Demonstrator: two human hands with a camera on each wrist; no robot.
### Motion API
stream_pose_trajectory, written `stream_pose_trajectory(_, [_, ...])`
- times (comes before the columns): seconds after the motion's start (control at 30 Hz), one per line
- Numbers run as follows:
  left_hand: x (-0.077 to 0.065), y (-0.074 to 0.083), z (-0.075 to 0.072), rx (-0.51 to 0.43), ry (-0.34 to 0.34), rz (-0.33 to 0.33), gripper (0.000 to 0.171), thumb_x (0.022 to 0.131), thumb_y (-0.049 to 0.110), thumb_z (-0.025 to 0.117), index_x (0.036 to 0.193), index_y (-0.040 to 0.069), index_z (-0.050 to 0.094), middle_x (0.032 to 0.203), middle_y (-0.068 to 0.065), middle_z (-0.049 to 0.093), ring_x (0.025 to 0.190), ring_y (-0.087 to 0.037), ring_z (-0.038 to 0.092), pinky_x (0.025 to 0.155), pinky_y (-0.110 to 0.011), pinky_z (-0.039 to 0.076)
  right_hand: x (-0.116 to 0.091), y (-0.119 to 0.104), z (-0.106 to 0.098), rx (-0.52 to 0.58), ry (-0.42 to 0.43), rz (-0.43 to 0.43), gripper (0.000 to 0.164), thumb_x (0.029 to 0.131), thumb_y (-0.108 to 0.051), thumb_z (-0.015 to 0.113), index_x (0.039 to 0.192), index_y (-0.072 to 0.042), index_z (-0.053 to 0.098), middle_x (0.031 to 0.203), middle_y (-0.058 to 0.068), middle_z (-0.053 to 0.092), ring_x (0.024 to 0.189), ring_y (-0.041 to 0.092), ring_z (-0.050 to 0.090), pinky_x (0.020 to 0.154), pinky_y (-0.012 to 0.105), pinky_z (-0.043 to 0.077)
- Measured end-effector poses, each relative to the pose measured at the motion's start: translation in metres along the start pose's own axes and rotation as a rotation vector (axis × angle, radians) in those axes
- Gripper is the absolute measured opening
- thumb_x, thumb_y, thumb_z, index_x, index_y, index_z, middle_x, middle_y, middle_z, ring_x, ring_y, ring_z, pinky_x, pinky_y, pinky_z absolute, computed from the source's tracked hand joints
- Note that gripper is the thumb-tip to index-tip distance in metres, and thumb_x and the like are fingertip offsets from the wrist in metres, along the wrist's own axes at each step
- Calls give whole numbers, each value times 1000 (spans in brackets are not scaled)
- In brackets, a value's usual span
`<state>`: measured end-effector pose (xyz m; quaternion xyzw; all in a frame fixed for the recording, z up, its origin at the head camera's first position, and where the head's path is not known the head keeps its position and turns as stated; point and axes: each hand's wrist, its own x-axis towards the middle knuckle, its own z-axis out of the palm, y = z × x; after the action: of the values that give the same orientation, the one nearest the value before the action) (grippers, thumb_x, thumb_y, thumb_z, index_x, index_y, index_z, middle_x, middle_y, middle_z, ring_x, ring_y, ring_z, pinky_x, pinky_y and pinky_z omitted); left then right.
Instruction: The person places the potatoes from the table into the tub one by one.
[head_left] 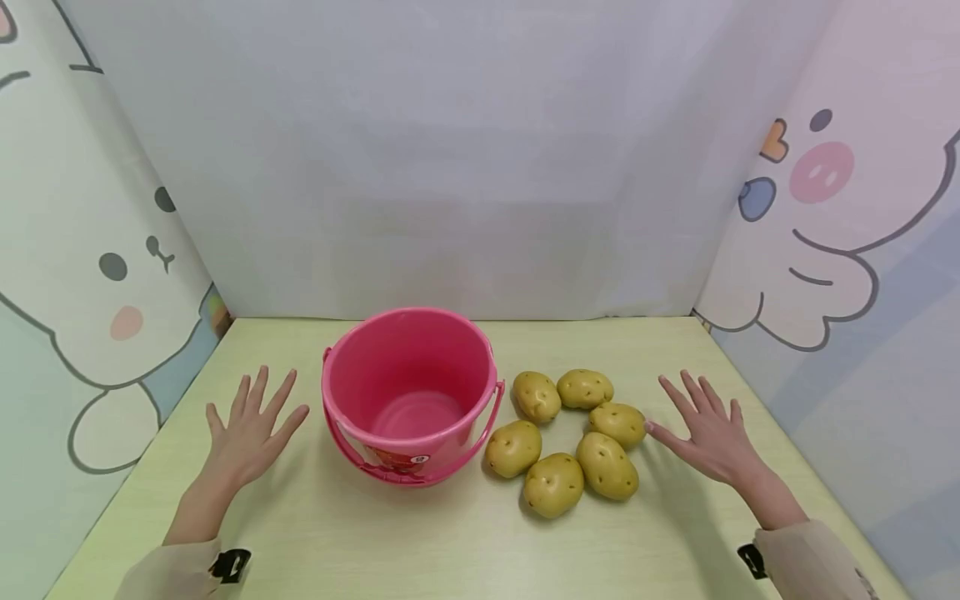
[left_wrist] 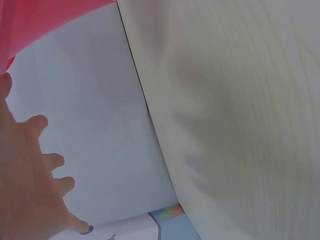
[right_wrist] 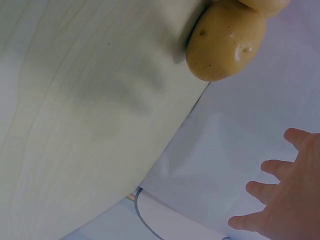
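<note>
Potatoes (head_left: 607, 467), six of them, lie between the hands in the head view, just beside the right hand (head_left: 708, 437) on its thumb side and well apart from the left hand (head_left: 247, 437). A pink bucket (head_left: 408, 358) stands between them and the left hand. Both hands are spread, gripping nothing. From the left wrist, the bucket shows near the left hand's thumb. From the right wrist, two potatoes show near the splayed right hand.

Showing a pale, wood-grained tabletop (head_left: 360, 542) under the left grip (head_left: 243, 446) and right grip (head_left: 708, 437), meeting a plain whitish wall (head_left: 480, 192) beyond both, running between cartoon-printed side walls (head_left: 892, 325) outward of each.
</note>
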<state>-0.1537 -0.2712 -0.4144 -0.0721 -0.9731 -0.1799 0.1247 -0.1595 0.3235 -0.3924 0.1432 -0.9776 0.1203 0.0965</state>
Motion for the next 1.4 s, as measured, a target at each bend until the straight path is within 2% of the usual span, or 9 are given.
stream_pose_trajectory(0.27, [1, 3, -5, -11, 12, 2, 63, 91, 43, 39, 143, 20, 11, 142, -24, 5, 128, -39, -8, 85, -67, -16, 1, -1, -3, 4, 37, -40, 73, 82, -44, 55, 141, -17, 21, 140, 23, 18, 127, 41, 10, 89, 68, 4])
stream_pose_trajectory(0.4, [2, 8, -13, -38, 28, 14, 62, 91, 41, 38, 143, 19, 11, 143, -22, 3, 128, -38, -7, 86, -66, -16, 3, -4, -7, 10, 52, -76, 74, 81, -43, 57, 141, -18, 23, 140, 22, 20, 125, 42, 14, 88, 68, 11])
stream_pose_trajectory(0.67, [8, 26, -27, -86, 93, 83, 59, 92, 38, 39, 143, 19, 14, 144, -20, 7, 129, -37, -1, 89, -64, -14, 4, -21, -12, 44, 42, -159, 71, 80, -40, 61, 139, -17, 28, 140, 20, 21, 124, 42, 19, 88, 62, 20])
stream_pose_trajectory(0.87, [11, 45, -35, -112, 117, 162, 59, 91, 37, 41, 142, 18, 18, 142, -20, 13, 129, -38, 5, 90, -65, -10, 2, -36, -7, 69, -4, -200, 69, 80, -41, 61, 137, -15, 33, 138, 18, 26, 121, 42, 25, 85, 62, 25])
stream_pose_trajectory(1.07, [14, 60, -38, -114, 99, 206, 59, 90, 38, 45, 141, 18, 23, 142, -18, 16, 128, -38, 11, 92, -64, -7, -1, -47, 4, 98, -43, -254, 67, 79, -44, 60, 135, -17, 36, 137, 15, 29, 119, 36, 31, 84, 58, 32])
stream_pose_trajectory(1.4, [19, 70, -37, -105, 37, 208, 64, 87, 39, 49, 140, 16, 24, 141, -17, 19, 127, -37, 13, 93, -65, 1, -3, -57, 18, 151, -94, -339, 68, 76, -48, 63, 134, -23, 38, 135, 13, 33, 118, 31, 34, 76, 52, 42])
